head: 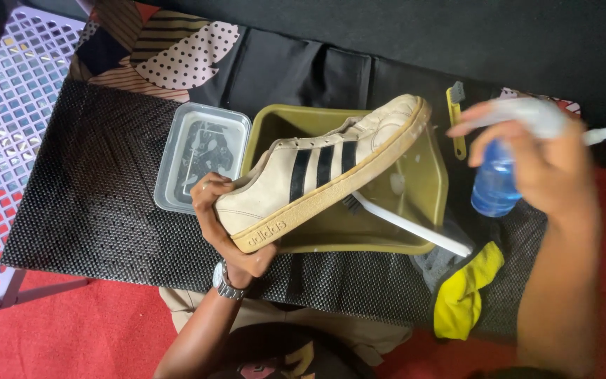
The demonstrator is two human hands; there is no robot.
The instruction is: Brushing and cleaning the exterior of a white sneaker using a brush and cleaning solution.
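Spraying step: the left hand (229, 224) clamped the sneaker's (324, 172) heel over the olive basin (435, 184).
The right hand (534, 140) gripped a blue spray bottle (494, 184); I'd say aiming at the shoe came next.

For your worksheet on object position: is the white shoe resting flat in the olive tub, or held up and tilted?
Held up and tilted. The left hand grips the heel of the shoe, toe raised over the olive tub, sole edge facing the camera.

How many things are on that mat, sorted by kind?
Shoes: 1, the sneaker
Brushes: 2, yellow brush, white brush
Tubs: 2, olive tub, clear container
Spray bottles: 1, blue bottle
Cloths: 1, yellow cloth
Total: 7
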